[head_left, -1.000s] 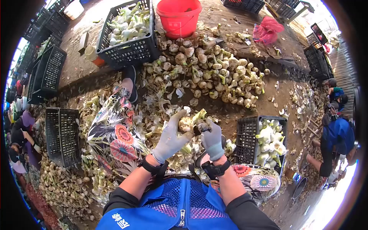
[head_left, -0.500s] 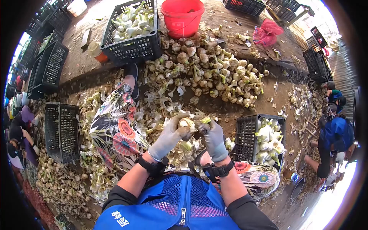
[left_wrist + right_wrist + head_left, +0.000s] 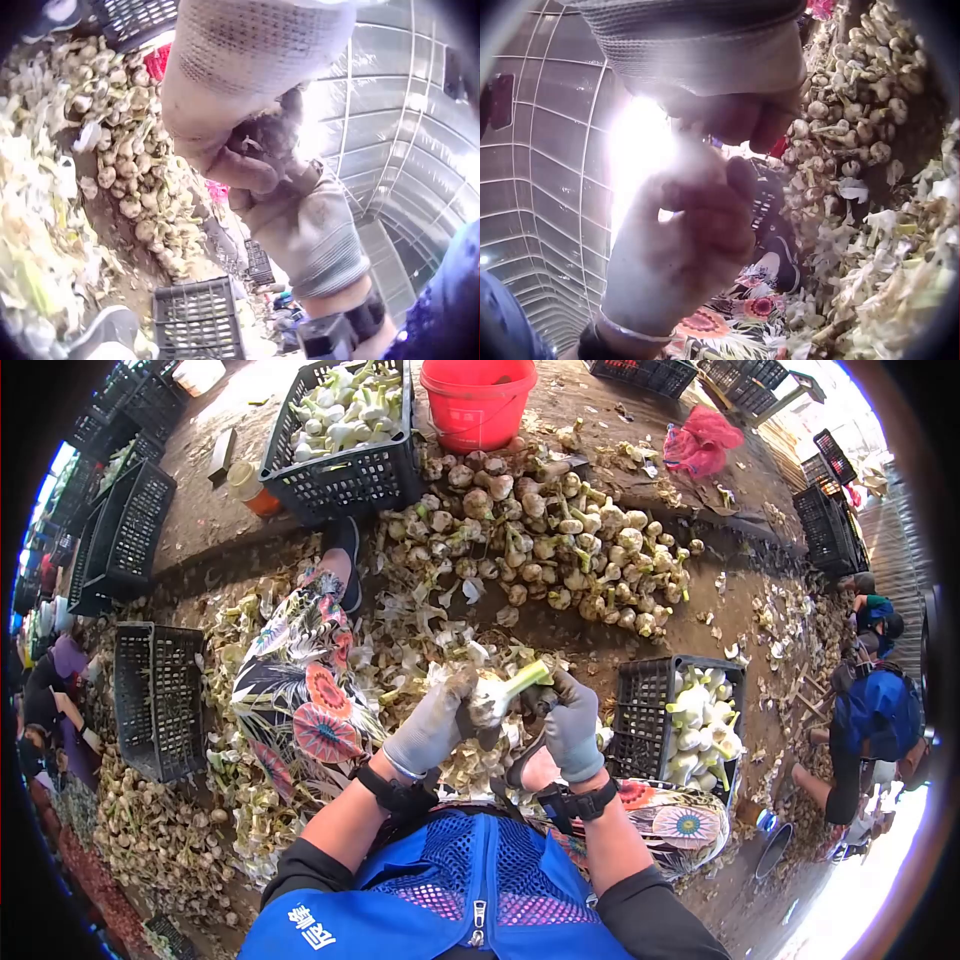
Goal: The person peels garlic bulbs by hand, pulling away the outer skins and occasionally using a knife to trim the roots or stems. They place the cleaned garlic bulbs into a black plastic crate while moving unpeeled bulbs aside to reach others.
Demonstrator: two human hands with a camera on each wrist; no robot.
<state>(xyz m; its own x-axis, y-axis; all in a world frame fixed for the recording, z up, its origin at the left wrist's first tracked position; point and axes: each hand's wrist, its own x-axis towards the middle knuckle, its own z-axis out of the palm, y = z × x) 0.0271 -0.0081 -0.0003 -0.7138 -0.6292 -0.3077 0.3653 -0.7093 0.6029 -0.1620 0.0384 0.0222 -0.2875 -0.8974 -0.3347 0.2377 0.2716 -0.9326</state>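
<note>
A garlic bulb (image 3: 488, 702), pale and partly bare of outer skin, is held between two gloved hands in front of the body. Its green stem (image 3: 525, 678) points up and to the right. My left hand (image 3: 428, 728) grips the bulb from the left, glove fingertips dark with dirt. Curled round from the other side, my right hand (image 3: 573, 732) has its fingers at the stem end and the bulb's right side. In the left wrist view the right hand (image 3: 307, 225) meets the left hand (image 3: 232, 90), which hides most of the bulb.
A heap of untrimmed garlic (image 3: 560, 550) lies ahead. Black crates of cleaned garlic stand ahead-left (image 3: 340, 490) and to the right (image 3: 645, 715); another crate (image 3: 160, 700) is at the left. A red bucket (image 3: 478, 410) stands behind the heap. Loose skins (image 3: 410, 635) cover the ground. Other people sit at both sides.
The bulb has turned so its stem now points up and right, and more pale surface shows. Both hands have dropped slightly toward the body, the right one shifting a little rightward.
</note>
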